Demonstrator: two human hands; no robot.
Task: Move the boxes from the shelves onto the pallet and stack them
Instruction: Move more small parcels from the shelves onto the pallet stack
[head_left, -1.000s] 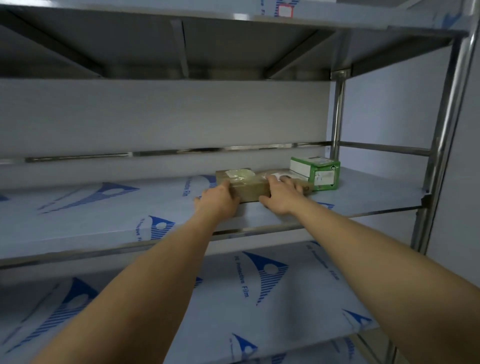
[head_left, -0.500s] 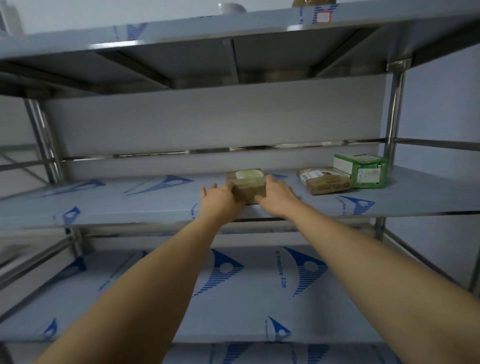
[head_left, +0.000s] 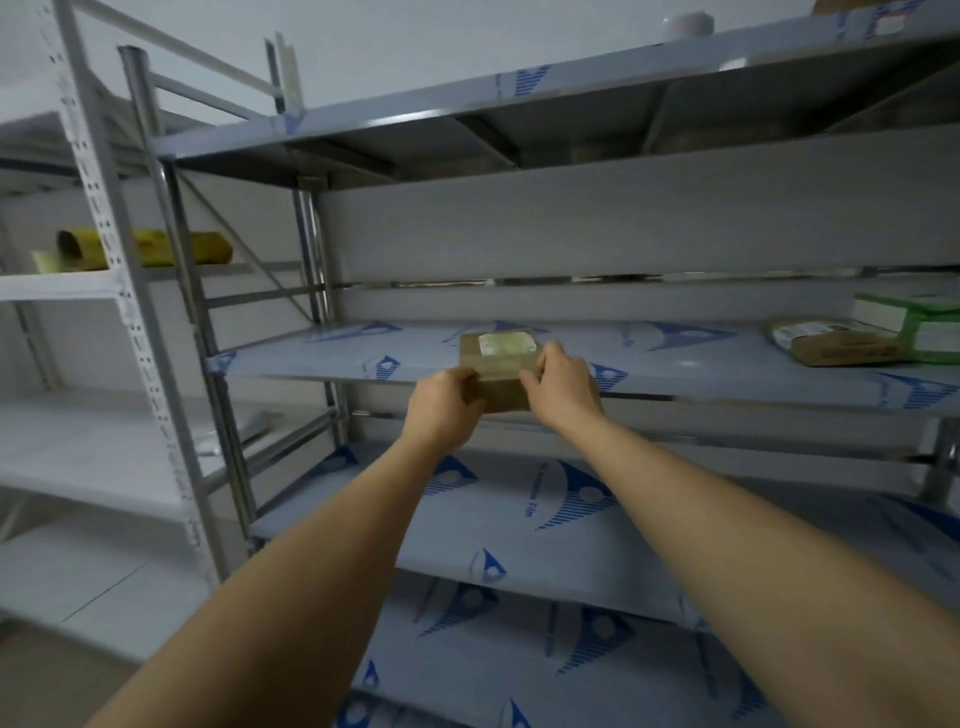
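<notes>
Left hand (head_left: 445, 408) and right hand (head_left: 560, 387) gripped the small brown cardboard box (head_left: 500, 370) by opposite sides at the shelf (head_left: 322, 353) edge, fingers curled around it. Looked light and rigid; side grip suited it. Two more boxes at 3 o'clock.

I see a small brown cardboard box (head_left: 500, 371) with a pale label on its top, at the centre of the frame, held level at the front edge of the middle shelf (head_left: 322, 356). At the right edge, a flatter brown box (head_left: 826, 343) lies on that shelf, touching a green-and-white box (head_left: 922, 330) behind it.
</notes>
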